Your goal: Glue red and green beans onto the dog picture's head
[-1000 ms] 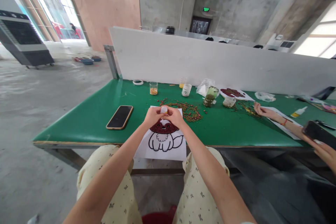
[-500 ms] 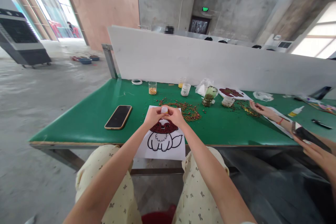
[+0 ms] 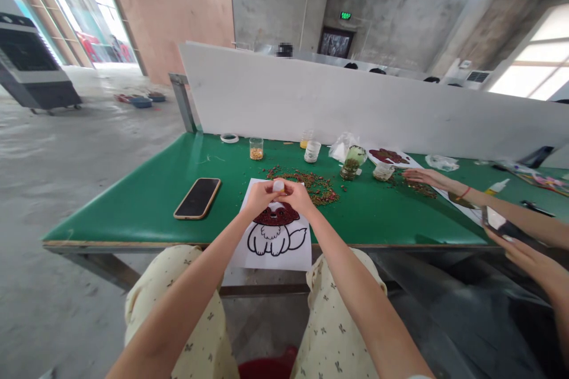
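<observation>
My left hand [image 3: 260, 196] and my right hand [image 3: 293, 194] meet above the top of a paper drawing, their fingers closed around a glue bottle [image 3: 278, 186]. Only its pale, rounded end with a hint of yellow shows; fingers hide the rest. Beneath them lies the paper [image 3: 242, 254], printed with a black-outlined sitting animal. Dark red grains [image 3: 271, 217] cover much of its head, while the body and tail are white. Loose red and green grains [image 3: 324, 189] are heaped just beyond the sheet, to the right.
A phone [image 3: 198, 198] lies left on the green table [image 3: 133, 207]. Cups of grains [image 3: 256, 150], a greenish jar [image 3: 352, 163] and a plastic bag [image 3: 342, 147] line the back by a white partition [image 3: 311, 95]. At right, another person's hand [image 3: 427, 177] reaches over grains; their other holds a phone.
My hands stay almost still over the drawing. The other person's reaching hand has moved left over their grains, and the view has shifted slightly.
</observation>
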Tool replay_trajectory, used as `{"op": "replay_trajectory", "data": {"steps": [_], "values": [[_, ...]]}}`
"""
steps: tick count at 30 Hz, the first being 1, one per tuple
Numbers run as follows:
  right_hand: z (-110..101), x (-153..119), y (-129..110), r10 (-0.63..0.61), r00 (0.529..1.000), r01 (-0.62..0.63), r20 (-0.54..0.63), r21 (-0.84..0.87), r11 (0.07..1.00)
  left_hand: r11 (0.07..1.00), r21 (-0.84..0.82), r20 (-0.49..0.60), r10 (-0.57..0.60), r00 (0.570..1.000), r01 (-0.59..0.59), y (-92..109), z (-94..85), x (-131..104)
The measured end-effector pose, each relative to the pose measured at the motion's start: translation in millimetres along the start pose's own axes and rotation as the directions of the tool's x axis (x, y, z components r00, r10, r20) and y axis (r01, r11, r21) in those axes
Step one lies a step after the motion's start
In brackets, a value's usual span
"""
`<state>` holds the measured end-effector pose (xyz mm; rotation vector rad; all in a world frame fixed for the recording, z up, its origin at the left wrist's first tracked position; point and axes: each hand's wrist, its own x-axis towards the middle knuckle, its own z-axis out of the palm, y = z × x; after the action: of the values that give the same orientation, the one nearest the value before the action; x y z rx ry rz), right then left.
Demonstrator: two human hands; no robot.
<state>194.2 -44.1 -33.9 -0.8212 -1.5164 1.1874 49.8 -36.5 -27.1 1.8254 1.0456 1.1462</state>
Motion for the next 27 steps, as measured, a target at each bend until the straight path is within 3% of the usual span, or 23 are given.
{"op": "replay_trajectory", "data": {"steps": [27], "values": [[-5.4,-11.2,-6.0,-0.038,0.999,0.041,0.023,-0.11,0.993,0.999,-0.032,0.019,0.008,1.0,-0.007,-1.2,9.0,-3.5]]}}
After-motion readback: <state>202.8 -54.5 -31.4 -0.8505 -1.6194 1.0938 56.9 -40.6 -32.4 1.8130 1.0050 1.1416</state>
